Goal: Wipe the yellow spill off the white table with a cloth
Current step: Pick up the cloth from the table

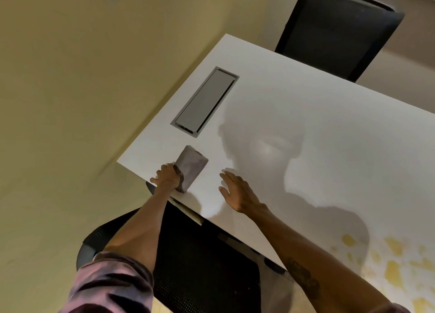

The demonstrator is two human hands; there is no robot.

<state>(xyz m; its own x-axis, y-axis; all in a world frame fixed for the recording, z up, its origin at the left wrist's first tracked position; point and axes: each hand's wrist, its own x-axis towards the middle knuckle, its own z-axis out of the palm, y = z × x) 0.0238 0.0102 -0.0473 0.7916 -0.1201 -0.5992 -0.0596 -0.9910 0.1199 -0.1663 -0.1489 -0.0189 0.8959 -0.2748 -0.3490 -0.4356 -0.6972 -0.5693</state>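
Observation:
A folded grey cloth (191,166) lies on the white table (306,124) near its left corner. My left hand (167,176) grips the cloth's near edge at the table's rim. My right hand (237,191) hovers flat and open over the table, just right of the cloth, holding nothing. The yellow spill (395,263) is a scatter of yellow patches on the table at the lower right, well away from both hands.
A grey cable hatch (205,101) is set into the table beyond the cloth. One black chair (336,28) stands at the far side, another black chair (200,265) is tucked under the near edge between my arms. Beige floor lies to the left.

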